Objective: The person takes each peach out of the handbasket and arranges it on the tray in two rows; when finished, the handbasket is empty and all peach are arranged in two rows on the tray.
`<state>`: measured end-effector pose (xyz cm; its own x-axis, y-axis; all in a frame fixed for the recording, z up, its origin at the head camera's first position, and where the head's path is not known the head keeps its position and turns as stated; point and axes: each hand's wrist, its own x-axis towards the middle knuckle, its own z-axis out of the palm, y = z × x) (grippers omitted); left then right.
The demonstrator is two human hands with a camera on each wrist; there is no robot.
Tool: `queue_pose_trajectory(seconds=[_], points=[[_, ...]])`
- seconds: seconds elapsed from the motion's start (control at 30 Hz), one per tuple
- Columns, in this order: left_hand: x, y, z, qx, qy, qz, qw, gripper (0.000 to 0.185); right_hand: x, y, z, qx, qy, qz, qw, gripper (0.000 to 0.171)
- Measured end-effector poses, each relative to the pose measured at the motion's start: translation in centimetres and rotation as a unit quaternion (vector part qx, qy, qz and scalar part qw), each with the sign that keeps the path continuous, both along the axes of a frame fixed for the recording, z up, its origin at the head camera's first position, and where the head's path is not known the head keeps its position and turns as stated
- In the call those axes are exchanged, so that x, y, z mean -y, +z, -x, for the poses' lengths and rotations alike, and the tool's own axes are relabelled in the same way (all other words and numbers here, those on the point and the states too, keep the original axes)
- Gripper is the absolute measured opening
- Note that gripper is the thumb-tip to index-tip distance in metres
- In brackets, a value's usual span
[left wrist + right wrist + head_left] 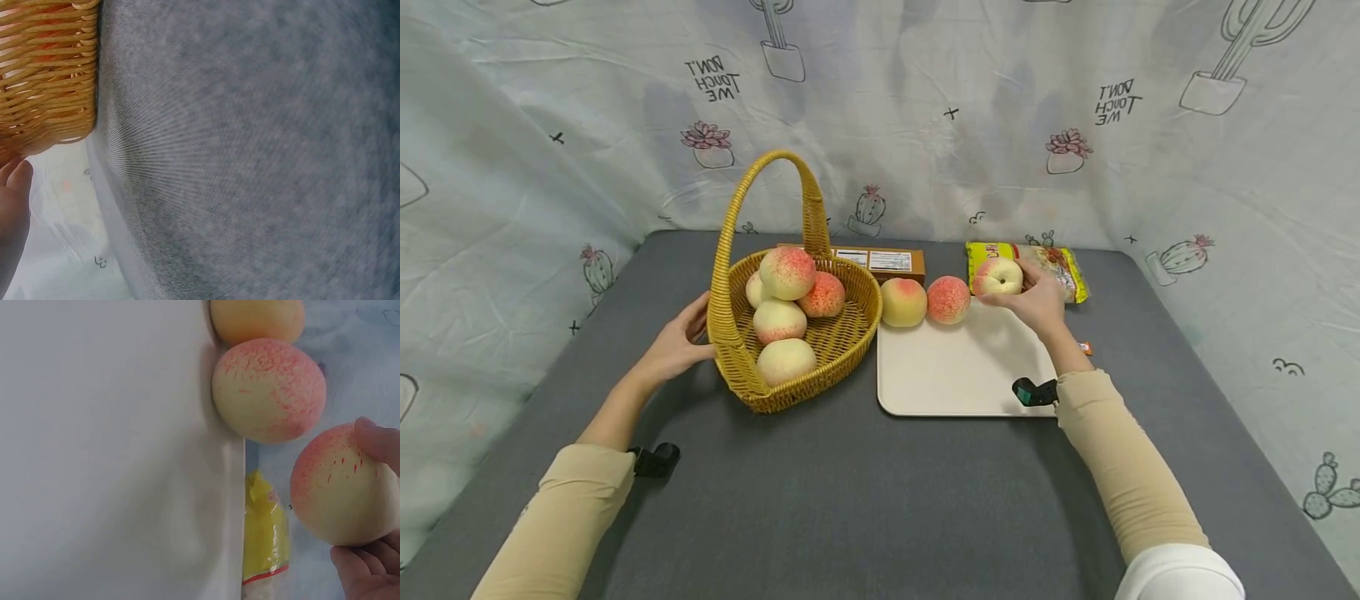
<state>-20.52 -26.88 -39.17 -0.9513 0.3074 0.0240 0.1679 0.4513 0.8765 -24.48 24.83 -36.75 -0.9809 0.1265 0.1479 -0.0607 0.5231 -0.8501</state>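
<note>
My right hand (1037, 304) grips a pale peach (998, 277) with a pink blush, thumb on one side and fingers on the other, over the back edge of a white tray (955, 375). In the right wrist view the held peach (347, 487) appears close up. Two more peaches, one yellowish (903, 302) and one redder (949, 300), sit side by side along the tray's back left edge. My left hand (673, 346) touches the left side of a yellow wicker basket (857, 350) with its fingers and thumb. Several peaches (787, 272) are piled inside, under the tall handle.
Behind the basket lies a brown box (895, 262) with white labels. A yellow food packet (1067, 271) lies at the back right, partly behind my right hand. A small orange item (1086, 348) shows by the right wrist. Printed white cloth (925, 150) hangs around the grey table (850, 500).
</note>
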Motion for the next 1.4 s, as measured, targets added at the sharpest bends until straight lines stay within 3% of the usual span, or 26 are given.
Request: queue_pose_trajectory(seconds=[0.43,1.0,1.4], points=[[0.0,0.1,0.0,-0.002,0.001,0.000,1.0000,0.096,-0.7,-2.2,0.1,0.047,-0.015,-0.085,0.995,0.082],[-0.3,0.0,0.1,0.002,0.005,-0.003,1.0000,0.097,-0.6,-2.2,0.6,0.083,-0.001,-0.128,0.988,0.088],[-0.1,0.0,0.2,0.009,0.010,0.001,0.9999,0.098,-0.4,-1.9,0.7,0.103,0.017,-0.127,0.986,0.095]])
